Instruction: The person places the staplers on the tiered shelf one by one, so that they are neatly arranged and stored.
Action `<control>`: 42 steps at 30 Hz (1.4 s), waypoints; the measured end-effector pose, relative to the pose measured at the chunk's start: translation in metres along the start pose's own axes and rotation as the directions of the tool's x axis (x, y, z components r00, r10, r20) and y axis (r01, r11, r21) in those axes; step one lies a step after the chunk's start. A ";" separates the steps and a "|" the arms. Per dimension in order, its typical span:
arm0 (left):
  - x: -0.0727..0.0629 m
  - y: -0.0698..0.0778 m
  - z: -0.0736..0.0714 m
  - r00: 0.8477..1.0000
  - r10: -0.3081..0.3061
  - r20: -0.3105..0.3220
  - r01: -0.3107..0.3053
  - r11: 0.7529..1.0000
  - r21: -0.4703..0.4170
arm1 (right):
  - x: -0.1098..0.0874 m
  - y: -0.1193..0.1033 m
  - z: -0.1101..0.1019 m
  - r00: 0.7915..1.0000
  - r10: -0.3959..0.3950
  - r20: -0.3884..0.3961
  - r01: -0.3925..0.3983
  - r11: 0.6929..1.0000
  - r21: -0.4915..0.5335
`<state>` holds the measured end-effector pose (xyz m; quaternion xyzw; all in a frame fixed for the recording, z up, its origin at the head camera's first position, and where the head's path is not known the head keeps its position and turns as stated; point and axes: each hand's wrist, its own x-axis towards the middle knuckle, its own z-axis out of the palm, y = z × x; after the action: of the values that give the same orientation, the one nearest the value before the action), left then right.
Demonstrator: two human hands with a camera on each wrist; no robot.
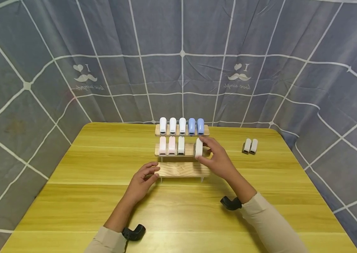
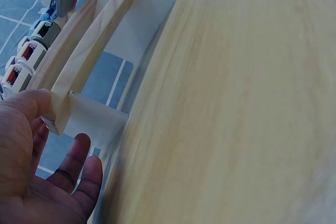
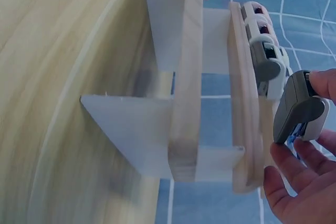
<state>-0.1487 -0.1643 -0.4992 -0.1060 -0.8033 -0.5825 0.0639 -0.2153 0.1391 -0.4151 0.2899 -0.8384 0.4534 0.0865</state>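
Observation:
A three-tier wooden rack with clear legs stands in front of me. My left hand (image 1: 141,181) grips the left end of its lowest shelf (image 1: 183,170), thumb and fingers about the edge. My right hand (image 1: 218,158) pinches a small white-and-grey stapler (image 3: 299,107) between thumb and fingers, at the right part of the middle shelf (image 1: 189,149). In the right wrist view it is tilted; whether it touches the shelf I cannot tell. Left of it on that shelf stand two pink staplers (image 1: 167,146) and a white-and-grey stapler (image 1: 181,145).
The top shelf (image 1: 157,130) bears three white staplers (image 1: 172,125) and two blue staplers (image 1: 196,126). Two more white-and-grey staplers (image 1: 250,146) lie side by side on the wood-grain table (image 1: 178,218) at the right. A grey checked curtain (image 1: 165,77) surrounds the table's back and sides.

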 end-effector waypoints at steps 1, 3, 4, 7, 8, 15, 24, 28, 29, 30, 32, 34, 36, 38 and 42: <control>0.000 0.000 0.000 1.000 0.000 0.000 0.000 1.000 0.002 | 0.001 0.000 0.002 1.000 0.002 0.002 -0.002 1.000 -0.003; 0.000 0.000 0.000 1.000 -0.003 0.002 0.003 1.000 0.007 | 0.002 -0.001 0.004 1.000 0.009 0.005 -0.009 1.000 -0.010; 0.000 0.001 0.000 1.000 -0.005 0.001 0.005 1.000 0.008 | 0.003 -0.001 0.006 1.000 0.014 0.005 -0.014 1.000 -0.009; 0.000 0.001 0.000 1.000 -0.007 0.001 0.007 1.000 0.006 | 0.005 -0.002 0.010 1.000 0.019 0.002 -0.019 1.000 0.013; 0.000 0.001 0.000 1.000 -0.008 0.002 0.008 1.000 0.004 | 0.006 -0.002 0.011 1.000 0.018 -0.001 -0.018 1.000 0.025; 0.000 0.002 0.001 1.000 0.007 0.000 -0.007 1.000 0.008 | 0.008 -0.002 0.019 1.000 0.013 -0.019 -0.012 1.000 0.012; 0.000 0.003 0.000 1.000 -0.012 0.005 0.012 1.000 -0.003 | 0.009 0.003 0.028 0.998 0.027 -0.048 -0.028 0.999 -0.015; 0.000 0.003 0.000 1.000 -0.009 0.005 0.009 1.000 0.006 | 0.007 0.006 0.033 0.997 0.041 -0.063 -0.042 0.999 -0.005; 0.000 0.003 0.000 1.000 -0.006 0.004 0.006 1.000 0.009 | 0.007 0.006 0.034 0.997 0.043 -0.070 -0.043 0.999 0.001; 0.000 0.003 0.000 1.000 -0.003 0.005 0.003 1.000 0.013 | 0.006 0.007 0.036 0.996 0.044 -0.078 -0.043 0.999 0.003; 0.000 0.002 0.000 1.000 0.007 0.006 -0.007 1.000 0.021 | 0.006 0.007 0.038 0.995 0.039 -0.094 -0.039 0.999 0.007; 0.000 0.001 0.000 1.000 0.008 0.004 -0.008 1.000 0.026 | 0.006 0.007 0.040 0.993 0.036 -0.108 -0.035 0.999 0.012; 0.000 0.001 -0.001 1.000 0.011 0.007 -0.012 1.000 0.023 | 0.006 0.008 0.042 0.992 0.033 -0.124 -0.032 0.999 0.008; -0.002 0.013 -0.001 1.000 0.001 0.009 -0.001 1.000 0.020 | 0.006 0.007 0.043 0.991 0.027 -0.133 -0.027 1.000 0.007; -0.006 0.038 -0.003 1.000 -0.028 0.012 0.028 1.000 0.006 | 0.005 0.009 0.045 0.988 0.010 -0.151 -0.013 1.000 -0.022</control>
<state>-0.1338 -0.1559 -0.4645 -0.0979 -0.8069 -0.5803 0.0513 -0.2196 0.1043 -0.4457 0.2489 -0.8363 0.4648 0.1506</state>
